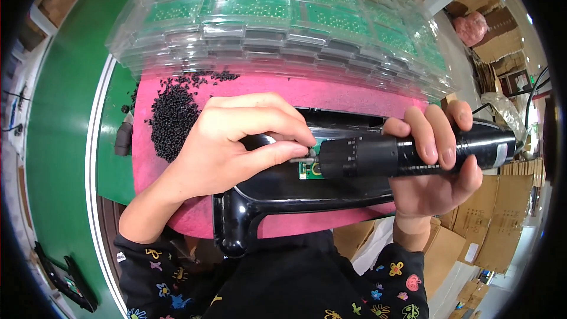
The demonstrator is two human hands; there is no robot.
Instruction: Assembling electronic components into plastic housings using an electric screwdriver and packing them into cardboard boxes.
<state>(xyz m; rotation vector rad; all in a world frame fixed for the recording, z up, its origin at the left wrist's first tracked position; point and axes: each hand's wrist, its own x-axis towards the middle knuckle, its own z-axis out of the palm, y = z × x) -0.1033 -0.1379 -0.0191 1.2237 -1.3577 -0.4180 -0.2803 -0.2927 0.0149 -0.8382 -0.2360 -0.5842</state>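
My right hand point(422, 192) is wrapped round a black electric screwdriver point(363, 156), which lies nearly level with its bit to the left. At the bit's tip, the thumb and forefinger of my left hand point(230, 142) are pinched together. What they hold, if anything, is too small to make out. Just under the fingertips and the bit shows a small green circuit board point(307, 172). It sits in a glossy black plastic housing point(283, 192), partly hidden by both hands and the tool.
A heap of tiny black screw-like pieces point(172, 119) lies left on the pink mat point(266, 90). Stacked clear trays point(266, 29) of green boards stand behind. A dark lump point(123, 137) rests beside the mat. Cardboard boxes point(502, 212) are at right; another black housing point(68, 280) is lower left.
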